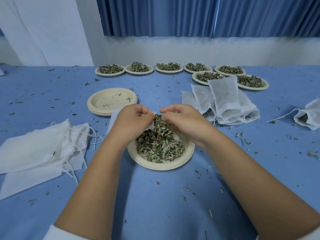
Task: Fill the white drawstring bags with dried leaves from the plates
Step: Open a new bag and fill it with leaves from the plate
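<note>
A cream paper plate (166, 166) heaped with dried green leaves (159, 146) sits in front of me on the blue table. Over its far edge my left hand (131, 122) pinches the mouth of a white drawstring bag (113, 118), which is mostly hidden behind the hand. My right hand (183, 120) grips a clump of leaves at the bag's opening. A pile of flat white bags (39, 149) with loose strings lies at the left. Several bags with leaves inside (223, 103) are heaped at the right.
A stack of cream plates (112, 101), the top one nearly bare, stands behind my hands. Several plates of leaves (139, 68) line the table's far side. One more bag (308, 115) lies at the right edge. Leaf crumbs are scattered over the cloth.
</note>
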A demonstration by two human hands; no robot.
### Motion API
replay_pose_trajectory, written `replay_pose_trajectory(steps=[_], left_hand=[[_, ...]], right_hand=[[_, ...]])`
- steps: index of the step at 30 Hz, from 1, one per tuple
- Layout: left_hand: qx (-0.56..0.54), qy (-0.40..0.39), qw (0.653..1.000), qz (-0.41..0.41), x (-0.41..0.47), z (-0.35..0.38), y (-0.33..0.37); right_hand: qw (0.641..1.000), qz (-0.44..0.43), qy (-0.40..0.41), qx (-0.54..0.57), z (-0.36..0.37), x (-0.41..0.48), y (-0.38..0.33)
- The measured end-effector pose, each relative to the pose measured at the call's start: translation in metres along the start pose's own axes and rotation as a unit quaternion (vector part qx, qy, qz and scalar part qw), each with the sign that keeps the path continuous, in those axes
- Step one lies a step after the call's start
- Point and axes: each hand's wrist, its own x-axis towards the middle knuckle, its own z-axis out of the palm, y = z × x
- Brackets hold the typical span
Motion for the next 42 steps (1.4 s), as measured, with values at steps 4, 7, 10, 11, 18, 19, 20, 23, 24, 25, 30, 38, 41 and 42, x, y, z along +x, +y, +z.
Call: replay_pose_trajectory(steps=[4,7,10,11,18,19,20,23,24,25,30,38,41,42], left_hand=[[-0.040,-0.023,0.999,-0.014,-0.001,-0.002,0.004],[-0.063,-0.036,0.997,-0.007,-0.005,-0.005,0.009],[-0.064,-0.060,0.996,-0.002,-0.008,-0.008,0.012],[-0.064,-0.067,0.996,-0.002,-0.008,-0.008,0.012],[-0.068,-0.110,0.992,-0.008,-0.009,-0.016,0.013],[-0.059,-0.102,0.993,-0.005,-0.009,-0.016,0.013],[-0.058,-0.092,0.994,-0.005,-0.009,-0.015,0.013],[-0.071,-0.063,0.995,-0.004,-0.008,-0.015,0.013],[-0.071,-0.057,0.996,0.001,-0.008,-0.015,0.013],[-0.069,-0.053,0.996,0.009,-0.008,-0.014,0.013],[-0.018,-0.116,0.993,0.031,-0.010,-0.009,0.014],[-0.011,-0.034,0.999,0.021,-0.007,-0.008,0.009],[-0.022,0.020,0.999,0.027,-0.003,-0.011,0.007],[-0.018,0.030,0.999,0.029,-0.002,-0.012,0.006]], right_hand=[[0.998,-0.006,0.010,0.058,0.001,-0.001,0.003],[0.987,0.007,0.011,0.159,0.002,0.001,0.007],[0.987,0.023,0.029,0.155,0.006,0.004,0.011],[0.989,0.029,0.029,0.139,0.007,0.005,0.013],[0.986,0.042,-0.066,0.145,0.004,0.009,0.015],[0.987,0.034,-0.067,0.143,0.004,0.009,0.015],[0.988,0.028,-0.062,0.140,0.004,0.008,0.015],[0.994,0.026,-0.015,0.101,0.004,0.006,0.014],[0.997,0.026,0.006,0.071,0.004,0.005,0.014],[0.998,0.025,0.022,0.045,0.004,0.005,0.014],[0.997,-0.014,0.071,-0.006,0.008,0.005,0.018],[0.999,0.000,0.036,0.018,0.006,0.001,0.008],[0.996,0.053,-0.010,0.078,0.002,0.001,0.002],[0.994,0.066,-0.019,0.082,0.002,0.001,0.001]])
